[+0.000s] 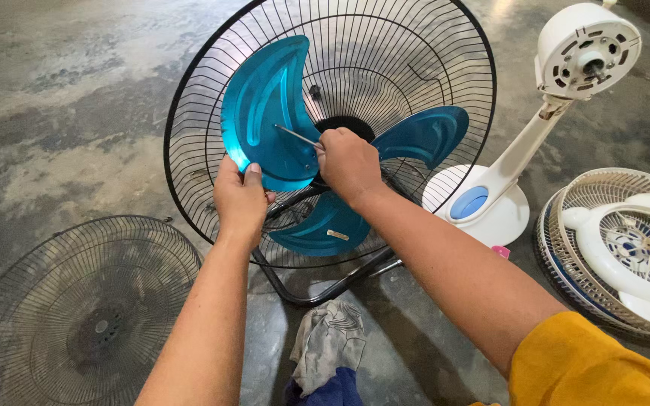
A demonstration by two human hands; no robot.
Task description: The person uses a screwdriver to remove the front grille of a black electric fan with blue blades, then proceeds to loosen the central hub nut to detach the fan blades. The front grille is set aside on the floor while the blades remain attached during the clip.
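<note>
A thin metal tool [297,136] is gripped in the clenched right hand [347,164] at the hub of the blue fan blade [265,105], whose edge is pinched by the left hand [241,199], inside the black wire guard [189,113] standing on the floor [62,98].

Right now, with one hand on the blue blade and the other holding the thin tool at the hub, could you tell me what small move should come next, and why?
Probably a slow turn of the metal tool by the right hand, while the left hand steadies the blue blade. The tool's end sits at the hub, and the left thumb already pinches the blade's edge, so the blade should not spin in the black wire guard.
</note>
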